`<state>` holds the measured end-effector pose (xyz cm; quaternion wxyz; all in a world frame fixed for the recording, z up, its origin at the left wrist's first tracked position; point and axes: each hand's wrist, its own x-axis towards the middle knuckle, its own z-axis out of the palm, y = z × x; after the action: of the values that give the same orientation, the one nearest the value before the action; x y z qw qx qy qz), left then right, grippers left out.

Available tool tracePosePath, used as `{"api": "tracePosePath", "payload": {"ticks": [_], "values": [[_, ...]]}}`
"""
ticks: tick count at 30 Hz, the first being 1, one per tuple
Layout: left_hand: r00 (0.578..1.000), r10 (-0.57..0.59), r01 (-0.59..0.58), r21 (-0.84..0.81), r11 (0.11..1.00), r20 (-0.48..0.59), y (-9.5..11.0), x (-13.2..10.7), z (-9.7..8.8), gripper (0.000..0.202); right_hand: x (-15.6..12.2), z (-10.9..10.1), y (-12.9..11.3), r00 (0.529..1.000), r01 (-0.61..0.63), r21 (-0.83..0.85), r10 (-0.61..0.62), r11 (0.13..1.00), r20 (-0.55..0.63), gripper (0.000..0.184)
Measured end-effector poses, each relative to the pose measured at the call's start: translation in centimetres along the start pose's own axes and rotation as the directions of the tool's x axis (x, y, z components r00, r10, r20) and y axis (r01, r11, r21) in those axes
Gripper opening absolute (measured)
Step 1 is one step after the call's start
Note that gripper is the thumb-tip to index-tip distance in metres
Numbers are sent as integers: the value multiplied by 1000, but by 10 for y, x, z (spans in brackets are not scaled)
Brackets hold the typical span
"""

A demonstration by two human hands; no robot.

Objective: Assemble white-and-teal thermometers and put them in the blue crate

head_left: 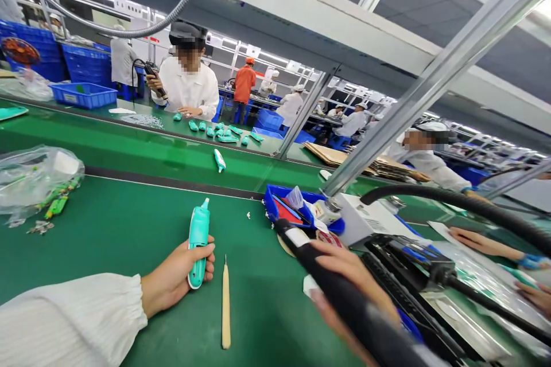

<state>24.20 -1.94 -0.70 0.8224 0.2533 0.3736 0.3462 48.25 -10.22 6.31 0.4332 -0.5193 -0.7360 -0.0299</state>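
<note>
Teal plastic device in left hand

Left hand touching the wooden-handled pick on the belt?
Apart: the head view shows green conveyor belt between the left hand and the wooden-handled pick.

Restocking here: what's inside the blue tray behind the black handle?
The blue tray holds a red card, dark strips and clear plastic; the black handle hides its near side, and anything beneath those is covered.

The green conveyor belt holds a wooden pick and plastic bag.
</note>
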Motion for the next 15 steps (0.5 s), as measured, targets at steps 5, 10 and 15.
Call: {"api": "tracePosePath", "payload": {"ticks": [5, 10, 15], "values": [[996, -61, 63, -28, 998, 61, -5, 1, 9, 23, 36, -9, -12, 711, -88, 629, 491, 772, -503, 43], [995, -76, 77, -14, 997, 70, -6, -4, 5, 25, 57, 18, 22, 550, -11, 520, 440, 854, -710, 29], [993, -84, 85, -11, 996, 78, -5, -3, 7, 27, 54, 43, 52, 628, -76, 549, 467, 833, -622, 25]]}}
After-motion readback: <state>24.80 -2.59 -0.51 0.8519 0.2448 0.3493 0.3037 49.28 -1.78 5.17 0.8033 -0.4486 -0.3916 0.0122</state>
